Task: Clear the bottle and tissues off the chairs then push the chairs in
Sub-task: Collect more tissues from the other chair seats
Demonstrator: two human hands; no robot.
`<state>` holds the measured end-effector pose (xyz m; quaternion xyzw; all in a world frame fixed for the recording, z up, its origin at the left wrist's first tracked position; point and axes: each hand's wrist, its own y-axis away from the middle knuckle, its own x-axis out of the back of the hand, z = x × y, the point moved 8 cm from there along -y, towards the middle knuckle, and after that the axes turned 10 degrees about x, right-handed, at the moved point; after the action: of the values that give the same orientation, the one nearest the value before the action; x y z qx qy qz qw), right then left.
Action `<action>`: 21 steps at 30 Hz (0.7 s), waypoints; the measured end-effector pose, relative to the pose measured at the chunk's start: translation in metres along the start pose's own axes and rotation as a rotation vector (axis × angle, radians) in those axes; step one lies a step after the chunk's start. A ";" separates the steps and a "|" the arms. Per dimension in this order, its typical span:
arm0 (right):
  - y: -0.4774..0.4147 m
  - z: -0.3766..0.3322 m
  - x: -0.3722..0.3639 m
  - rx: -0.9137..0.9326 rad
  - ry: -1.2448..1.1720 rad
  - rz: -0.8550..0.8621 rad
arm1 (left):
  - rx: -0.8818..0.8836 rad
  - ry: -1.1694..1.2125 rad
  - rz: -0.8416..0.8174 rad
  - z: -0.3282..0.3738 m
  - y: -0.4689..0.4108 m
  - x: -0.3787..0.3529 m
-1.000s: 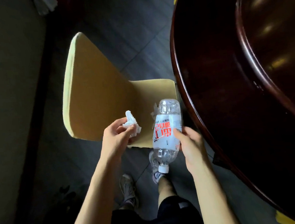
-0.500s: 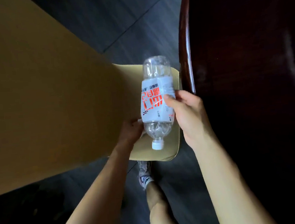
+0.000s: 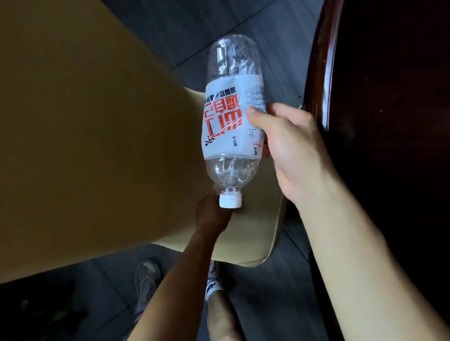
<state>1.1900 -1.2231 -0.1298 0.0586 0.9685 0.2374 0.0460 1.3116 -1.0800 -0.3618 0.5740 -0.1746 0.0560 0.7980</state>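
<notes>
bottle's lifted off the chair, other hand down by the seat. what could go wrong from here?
1. The right hand holds the water bottle cap-down by the label, from one side; it could slip.
2. The left hand is low against the chair, partly hidden behind the cap, so its grip can't be checked.
3. The seat already sits close to the table edge; pushing in may pinch fingers.

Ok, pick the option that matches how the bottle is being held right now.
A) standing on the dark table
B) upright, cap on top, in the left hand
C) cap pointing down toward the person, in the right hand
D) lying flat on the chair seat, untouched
C: the right hand wraps the labelled middle of the bottle, whose white cap points down toward the person, above the chair seat.
</notes>
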 end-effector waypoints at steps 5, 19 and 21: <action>-0.002 -0.005 0.000 -0.005 0.020 0.005 | -0.168 0.041 -0.010 0.016 0.017 0.016; 0.048 -0.092 -0.027 0.053 -0.135 0.139 | -0.340 0.318 -0.201 0.123 0.175 0.173; 0.061 -0.114 -0.040 0.072 -0.232 0.149 | -0.419 0.368 -0.133 0.144 0.212 0.213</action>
<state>1.2217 -1.2265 0.0019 0.1590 0.9576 0.1971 0.1376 1.4184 -1.1678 -0.0585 0.3871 0.0033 0.0694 0.9194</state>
